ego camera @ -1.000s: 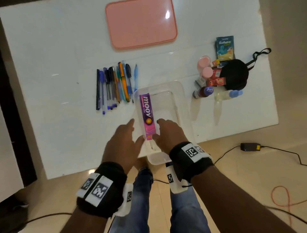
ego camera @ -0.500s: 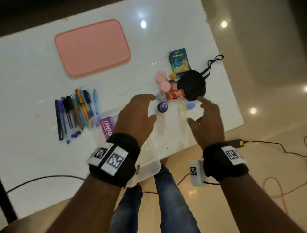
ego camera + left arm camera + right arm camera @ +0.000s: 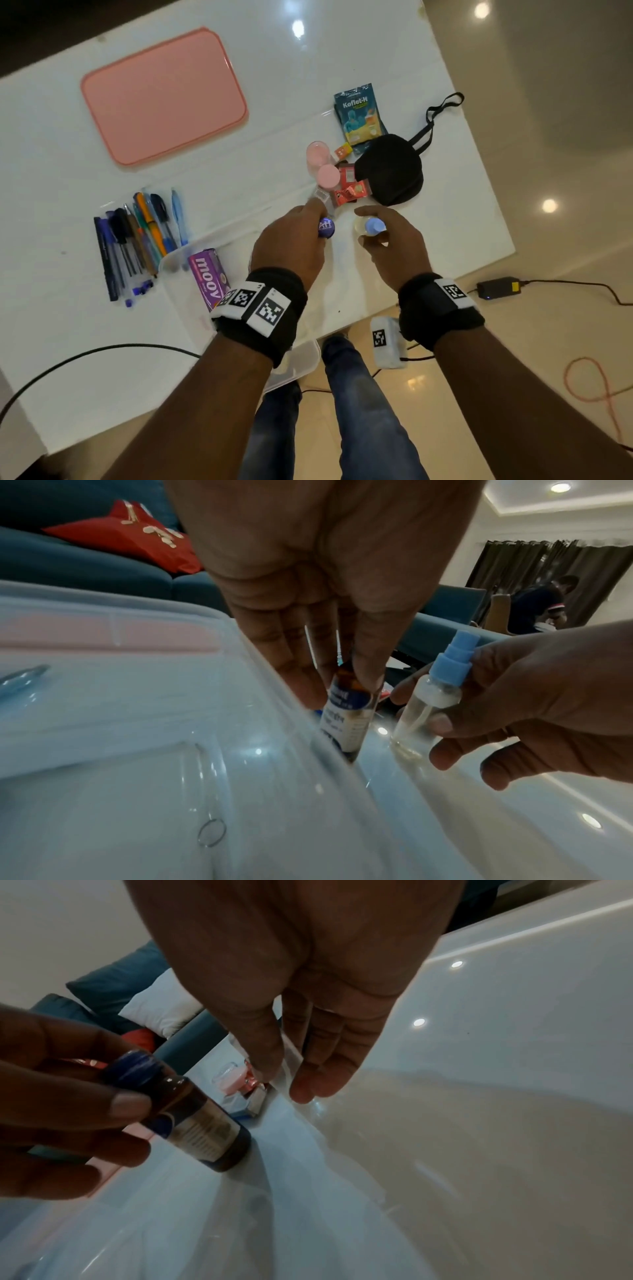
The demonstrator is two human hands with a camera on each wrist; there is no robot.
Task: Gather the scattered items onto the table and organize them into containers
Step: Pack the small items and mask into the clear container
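My left hand (image 3: 320, 222) grips a small brown bottle (image 3: 325, 228) with a dark blue cap, held upright just right of the clear container (image 3: 178, 260). In the left wrist view my fingers (image 3: 301, 674) pinch the brown bottle (image 3: 346, 718) near its neck. My right hand (image 3: 370, 230) holds a clear spray bottle (image 3: 372, 226) with a light blue cap, a short way right of the brown one. The spray bottle (image 3: 435, 685) also stands upright. A purple moov box (image 3: 209, 277) lies inside the container.
Several pens (image 3: 137, 236) lie left of the container. A pink lid (image 3: 164, 96) sits at the back left. Two pink-capped jars (image 3: 323, 166), red sachets (image 3: 349, 193), a black mask (image 3: 390, 168) and a Koflet-H packet (image 3: 359, 116) cluster behind my hands. The table's front edge (image 3: 376, 311) is near.
Both hands left the container and the moov box, moved right to the bottles, and each closed round one. The head view swung right.
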